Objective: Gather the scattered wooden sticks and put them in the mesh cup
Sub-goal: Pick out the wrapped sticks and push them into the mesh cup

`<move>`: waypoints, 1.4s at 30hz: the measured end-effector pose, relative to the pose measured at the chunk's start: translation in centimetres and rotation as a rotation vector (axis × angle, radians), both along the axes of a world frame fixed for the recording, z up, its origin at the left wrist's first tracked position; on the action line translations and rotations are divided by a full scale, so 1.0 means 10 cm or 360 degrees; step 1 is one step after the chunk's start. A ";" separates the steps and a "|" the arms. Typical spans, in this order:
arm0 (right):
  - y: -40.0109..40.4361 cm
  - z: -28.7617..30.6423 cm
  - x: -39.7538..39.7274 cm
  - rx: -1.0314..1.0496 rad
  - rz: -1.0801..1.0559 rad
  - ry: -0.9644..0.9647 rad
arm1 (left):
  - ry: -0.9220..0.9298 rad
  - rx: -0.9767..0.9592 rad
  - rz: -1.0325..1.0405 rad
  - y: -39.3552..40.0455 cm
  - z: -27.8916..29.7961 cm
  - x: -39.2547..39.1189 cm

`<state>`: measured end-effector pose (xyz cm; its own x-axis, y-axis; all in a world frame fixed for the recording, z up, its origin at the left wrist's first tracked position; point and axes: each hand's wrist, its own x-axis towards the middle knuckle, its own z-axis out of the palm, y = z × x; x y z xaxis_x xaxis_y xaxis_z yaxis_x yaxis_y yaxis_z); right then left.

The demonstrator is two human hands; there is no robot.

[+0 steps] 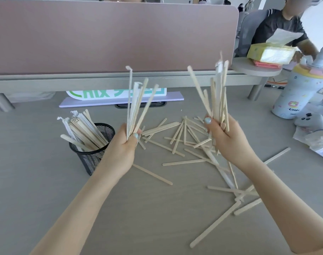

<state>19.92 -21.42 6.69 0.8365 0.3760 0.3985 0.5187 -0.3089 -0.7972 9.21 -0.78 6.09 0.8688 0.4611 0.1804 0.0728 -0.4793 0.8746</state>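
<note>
The left hand (126, 144) is raised above the surface (37, 162), and its fingers are curled tight around a bundle of wooden sticks (138, 105) that fans upward. The right hand (225, 137) does the same with a second bundle (216, 94), its fingers clamped on the lower ends. The black mesh cup (94, 153) stands on the surface just left of the left hand, already holding many sticks that lean to the left. More loose sticks (177, 133) lie scattered on the surface between and below the two hands, some crossing each other. A tissue box (269, 53) rests on a small shelf at the far right.
</note>
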 end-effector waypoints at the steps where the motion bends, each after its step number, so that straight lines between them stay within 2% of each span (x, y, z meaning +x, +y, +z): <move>1: 0.04 0.01 -0.01 0.0099 -0.0042 0.0023 | -0.0053 -0.0088 0.0018 -0.01 -0.04 0.02; 4: 0.15 -0.04 0.00 0.0316 -0.0120 0.0080 | -0.0120 -0.0187 0.0029 -0.05 -0.17 0.04; 10: 0.27 -0.20 0.00 0.0584 -0.0212 0.0336 | -0.0356 -0.0141 0.0074 -0.18 -0.46 0.00; 18: 0.31 -0.24 -0.09 0.0537 -0.0206 0.0104 | -0.0412 -0.0236 0.0102 -0.21 -0.61 0.01; 25: 0.35 -0.23 -0.16 0.0731 -0.0092 0.0248 | -0.0580 -0.0310 0.0108 -0.22 -0.58 -0.02; 31: 0.36 -0.21 -0.20 0.0600 -0.0153 0.0031 | -0.0607 -0.0149 0.0076 -0.22 -0.57 -0.03; 42: 0.39 -0.19 -0.14 0.0591 -0.0109 0.0270 | -0.0648 -0.0023 0.0039 -0.23 -0.57 -0.03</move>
<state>18.47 -17.55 4.83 0.9202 0.1738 0.3509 0.3584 -0.0132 -0.9335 8.87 -3.08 0.43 0.7164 0.4859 0.5007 -0.2692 -0.4695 0.8409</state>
